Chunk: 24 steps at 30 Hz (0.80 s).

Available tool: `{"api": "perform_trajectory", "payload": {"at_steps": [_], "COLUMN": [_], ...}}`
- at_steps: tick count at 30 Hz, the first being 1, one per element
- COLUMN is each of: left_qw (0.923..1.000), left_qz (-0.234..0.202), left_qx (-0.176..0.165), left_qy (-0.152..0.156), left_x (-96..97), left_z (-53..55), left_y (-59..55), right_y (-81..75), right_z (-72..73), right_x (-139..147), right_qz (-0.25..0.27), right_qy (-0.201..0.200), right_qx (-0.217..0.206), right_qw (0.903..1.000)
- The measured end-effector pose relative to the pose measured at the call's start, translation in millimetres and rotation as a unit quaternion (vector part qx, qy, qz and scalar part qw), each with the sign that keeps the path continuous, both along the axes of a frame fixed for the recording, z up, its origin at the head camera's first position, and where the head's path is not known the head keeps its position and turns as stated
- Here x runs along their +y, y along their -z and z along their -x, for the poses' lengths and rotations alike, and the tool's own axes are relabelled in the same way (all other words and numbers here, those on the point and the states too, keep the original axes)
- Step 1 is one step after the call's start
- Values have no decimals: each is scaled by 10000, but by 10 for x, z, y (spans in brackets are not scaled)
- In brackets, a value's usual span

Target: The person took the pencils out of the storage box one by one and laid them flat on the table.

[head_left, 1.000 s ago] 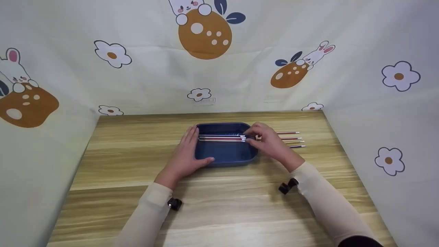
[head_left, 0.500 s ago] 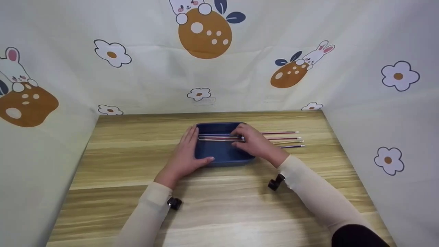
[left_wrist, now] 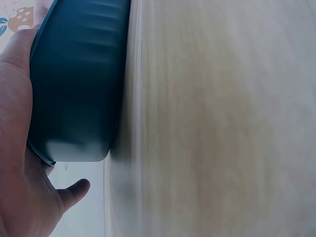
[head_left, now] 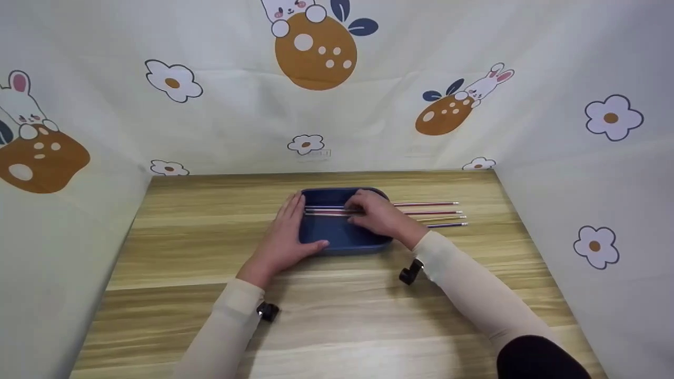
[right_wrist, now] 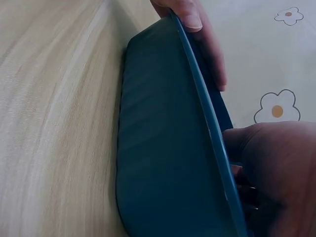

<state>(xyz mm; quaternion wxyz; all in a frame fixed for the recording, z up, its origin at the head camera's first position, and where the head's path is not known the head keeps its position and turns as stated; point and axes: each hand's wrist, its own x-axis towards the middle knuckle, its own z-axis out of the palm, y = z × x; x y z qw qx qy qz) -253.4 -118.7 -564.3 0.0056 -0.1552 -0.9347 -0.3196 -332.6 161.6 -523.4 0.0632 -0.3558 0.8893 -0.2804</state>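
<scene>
A blue rectangular tray [head_left: 342, 242] with rounded corners sits on the table, several pencils [head_left: 321, 211] lying side by side across its inside. My left hand [head_left: 279, 237] rests on its left end, fingers straight along the rim and thumb over the front edge. In the left wrist view the tray's outer wall [left_wrist: 79, 84] fills the space beside that hand. My right hand [head_left: 376, 213] reaches in over the tray's right part, pinching the pencils between thumb and fingers near their right ends, which it hides. The right wrist view shows its fingers dipping behind the rim [right_wrist: 207, 113].
To the right of the tray, several more pencils [head_left: 447, 212] lie roughly parallel on the wooden table [head_left: 337, 316], eraser ends rightward. Pale cloth walls [head_left: 237, 116] printed with rabbits and flowers enclose the table at the back and both sides.
My right hand has moved left along the pencils from their eraser ends, further into the tray, uncovering more of the pencils on the table. The left hand and the tray have stayed put.
</scene>
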Motion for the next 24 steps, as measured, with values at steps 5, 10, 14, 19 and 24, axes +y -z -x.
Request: {"api": "perform_trajectory", "payload": {"at_steps": [5, 10, 14, 19, 24], "left_qw": [10000, 10000, 10000, 10000, 10000], "left_qz": [36, 60, 39, 42, 43], "left_qx": [-2, 37, 57, 55, 15], "left_qy": [10, 25, 21, 2, 3], "left_x": [-5, -6, -2, 3, 5], "left_z": [4, 6, 6, 9, 9], "left_y": [-2, 10, 13, 13, 19], "right_y": [22, 63, 86, 107, 136], "right_z": [20, 50, 69, 75, 69], "right_x": [-87, -143, -169, -207, -238], "right_qz": [-155, -439, -537, -610, -693], "right_qy": [-121, -102, -49, 53, 165], "right_qx": [40, 51, 14, 4, 83], "right_qw": [9998, 9990, 9985, 9981, 9974]}}
